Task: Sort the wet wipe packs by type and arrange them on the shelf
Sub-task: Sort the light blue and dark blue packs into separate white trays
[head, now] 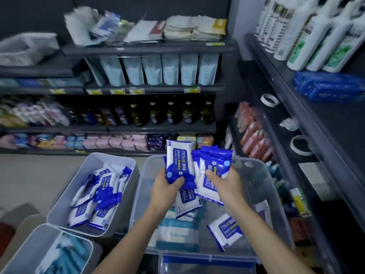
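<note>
My left hand [166, 189] grips a bunch of blue-and-white alcohol wipe packs [177, 158] above a clear plastic bin [264, 180]. Close beside it, my right hand [225, 184] grips another bunch of the same packs [214, 165]. One alcohol wipe pack [225, 231] lies loose in the clear bin, beside a pale teal-and-white pack [177, 232]. Several more blue alcohol packs [98, 196] fill a grey bin [92, 161] to the left. A second grey bin [25, 252] at lower left holds teal packs [69, 258].
Dark shelves stand ahead and to the right. The front shelves carry pale blue pouches [160, 69], dark bottles [173, 113] and pink packets [116, 142]. The right shelf [286, 115] bears white bottles [316, 32], blue packs [331, 86] and tape rolls [269, 99].
</note>
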`<state>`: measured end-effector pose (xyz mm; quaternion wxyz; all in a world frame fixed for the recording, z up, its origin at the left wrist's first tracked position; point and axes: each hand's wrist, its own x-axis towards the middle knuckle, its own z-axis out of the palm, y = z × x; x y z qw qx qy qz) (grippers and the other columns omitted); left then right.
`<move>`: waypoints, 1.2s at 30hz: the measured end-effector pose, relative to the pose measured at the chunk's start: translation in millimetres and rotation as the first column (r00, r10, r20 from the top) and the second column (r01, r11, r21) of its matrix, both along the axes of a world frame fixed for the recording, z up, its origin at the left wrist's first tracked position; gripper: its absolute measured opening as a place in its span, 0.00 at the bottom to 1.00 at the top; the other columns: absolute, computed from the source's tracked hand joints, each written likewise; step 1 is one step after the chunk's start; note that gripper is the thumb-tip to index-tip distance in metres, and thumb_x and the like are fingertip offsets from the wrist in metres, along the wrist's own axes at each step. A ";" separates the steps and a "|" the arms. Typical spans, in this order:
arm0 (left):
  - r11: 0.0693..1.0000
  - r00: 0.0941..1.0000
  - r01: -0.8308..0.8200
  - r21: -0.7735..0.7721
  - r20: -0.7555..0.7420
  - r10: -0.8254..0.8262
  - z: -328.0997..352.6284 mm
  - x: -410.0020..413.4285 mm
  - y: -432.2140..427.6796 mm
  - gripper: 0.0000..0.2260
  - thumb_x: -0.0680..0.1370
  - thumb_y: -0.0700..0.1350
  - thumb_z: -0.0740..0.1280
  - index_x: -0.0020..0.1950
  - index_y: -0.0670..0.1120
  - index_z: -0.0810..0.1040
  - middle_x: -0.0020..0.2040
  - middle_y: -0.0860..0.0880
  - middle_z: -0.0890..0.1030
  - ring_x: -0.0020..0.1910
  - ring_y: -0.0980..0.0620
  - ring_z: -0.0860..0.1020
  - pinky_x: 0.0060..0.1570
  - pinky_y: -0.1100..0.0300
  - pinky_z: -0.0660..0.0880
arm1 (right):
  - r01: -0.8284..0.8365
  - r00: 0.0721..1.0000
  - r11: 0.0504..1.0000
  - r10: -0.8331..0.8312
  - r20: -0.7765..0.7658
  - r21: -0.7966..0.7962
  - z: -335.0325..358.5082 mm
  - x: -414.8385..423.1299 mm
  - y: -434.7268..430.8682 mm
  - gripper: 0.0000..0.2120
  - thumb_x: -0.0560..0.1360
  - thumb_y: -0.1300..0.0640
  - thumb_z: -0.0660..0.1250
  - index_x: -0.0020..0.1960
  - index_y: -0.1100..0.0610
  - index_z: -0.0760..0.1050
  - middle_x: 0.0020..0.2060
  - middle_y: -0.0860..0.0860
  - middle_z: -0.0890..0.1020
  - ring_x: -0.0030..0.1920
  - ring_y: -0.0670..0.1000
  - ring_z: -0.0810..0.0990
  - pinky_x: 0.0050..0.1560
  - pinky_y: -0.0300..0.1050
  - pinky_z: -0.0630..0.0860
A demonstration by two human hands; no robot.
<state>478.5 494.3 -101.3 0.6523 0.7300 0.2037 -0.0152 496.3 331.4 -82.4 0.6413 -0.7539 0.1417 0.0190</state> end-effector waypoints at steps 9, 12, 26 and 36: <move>0.974 0.976 -0.218 0.053 0.025 0.217 20.1 -22.4 136.0 0.11 0.73 0.38 0.71 0.50 0.52 0.74 0.47 0.53 0.82 0.42 0.57 0.82 0.41 0.60 0.79 | -0.172 0.934 0.929 0.259 -0.245 0.327 6.7 16.0 135.5 0.08 0.72 0.71 0.64 0.47 0.61 0.77 0.42 0.59 0.84 0.40 0.59 0.82 0.47 0.59 0.79; 0.959 0.963 -0.269 0.093 0.005 0.270 9.7 -27.8 179.5 0.12 0.72 0.39 0.71 0.49 0.53 0.74 0.48 0.55 0.82 0.42 0.60 0.81 0.42 0.62 0.78 | -0.253 0.899 0.922 0.336 -0.283 0.292 -3.5 17.0 187.0 0.10 0.70 0.72 0.61 0.50 0.67 0.76 0.45 0.63 0.84 0.44 0.63 0.83 0.47 0.64 0.80; 0.935 0.941 -0.079 0.345 -0.285 0.185 -94.9 -23.9 308.1 0.12 0.75 0.41 0.69 0.55 0.46 0.69 0.50 0.50 0.80 0.43 0.51 0.80 0.41 0.56 0.78 | -0.302 0.797 0.952 0.278 -0.536 0.044 -112.9 28.7 333.7 0.05 0.74 0.65 0.66 0.45 0.56 0.73 0.45 0.54 0.84 0.43 0.55 0.84 0.46 0.54 0.82; 0.891 0.939 0.125 0.437 -0.341 0.036 -138.5 7.7 338.2 0.21 0.75 0.40 0.67 0.65 0.43 0.62 0.57 0.44 0.78 0.51 0.44 0.79 0.45 0.51 0.77 | -0.543 0.803 0.804 0.413 -0.429 -0.242 -143.7 48.9 369.2 0.07 0.76 0.61 0.64 0.54 0.54 0.72 0.48 0.50 0.81 0.47 0.50 0.80 0.44 0.45 0.79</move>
